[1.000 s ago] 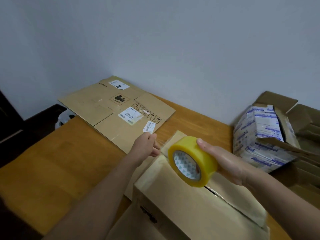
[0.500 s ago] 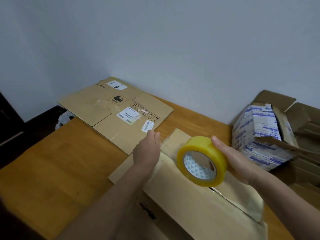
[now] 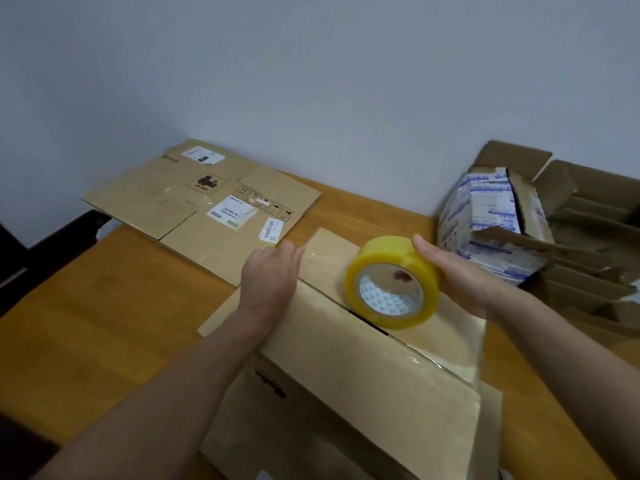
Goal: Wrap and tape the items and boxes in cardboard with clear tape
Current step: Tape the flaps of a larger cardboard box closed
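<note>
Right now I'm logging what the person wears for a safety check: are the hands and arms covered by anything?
No. The left hand and the right hand are both bare, with no gloves. No rings, watch or wristband show on the visible sides. Both forearms are uncovered as far as the picture's lower edge, so no sleeve appears in view.

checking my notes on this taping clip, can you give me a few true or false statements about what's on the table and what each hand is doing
1. The right hand holds the tape roll. True.
2. The left hand presses flat on the cardboard box. True.
3. The tape roll is blue. False: it is yellow.
4. The flattened carton stands upright. False: it lies flat on the wooden table.
5. A blue-and-white printed package sits at the right. True.
</note>
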